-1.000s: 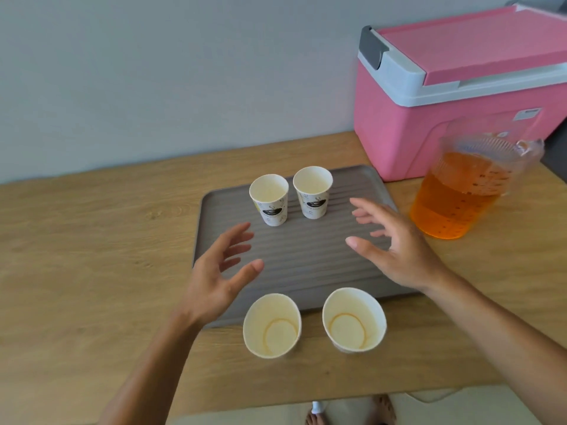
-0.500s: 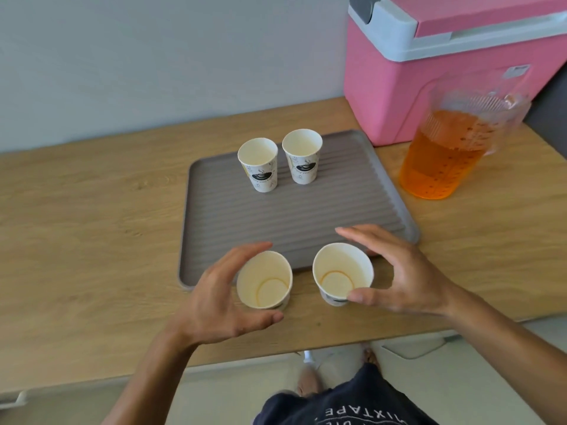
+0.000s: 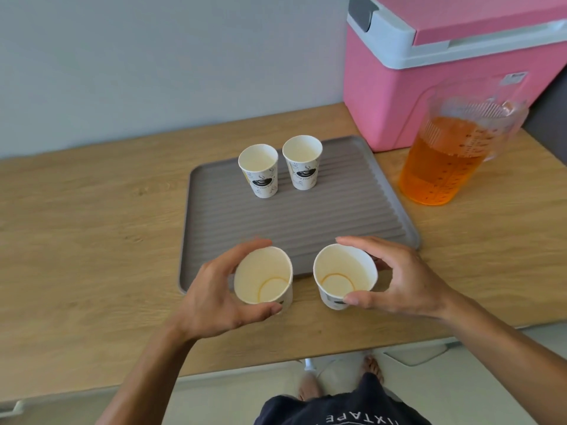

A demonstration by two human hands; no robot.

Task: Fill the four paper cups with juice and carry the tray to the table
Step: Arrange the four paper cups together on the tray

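Observation:
Two white paper cups (image 3: 258, 170) (image 3: 303, 162) stand upright and hold no juice at the far end of the grey ribbed tray (image 3: 300, 219). At the tray's near edge, my left hand (image 3: 214, 289) is wrapped around a third cup (image 3: 263, 276), thumb on its near side and fingers behind. My right hand (image 3: 395, 277) grips a fourth cup (image 3: 345, 274) the same way. Both held cups show only an orange ring on the bottom. A clear jug of orange juice (image 3: 445, 167) stands right of the tray.
A pink cooler box (image 3: 429, 72) with a grey-white lid sits at the back right, behind the jug. The wooden counter (image 3: 92, 225) runs along a grey wall. Its front edge is just below my wrists, with my feet visible on the floor beneath.
Both hands came down from above the tray to the two near cups and have closed around them. The view has tilted down and shifted slightly.

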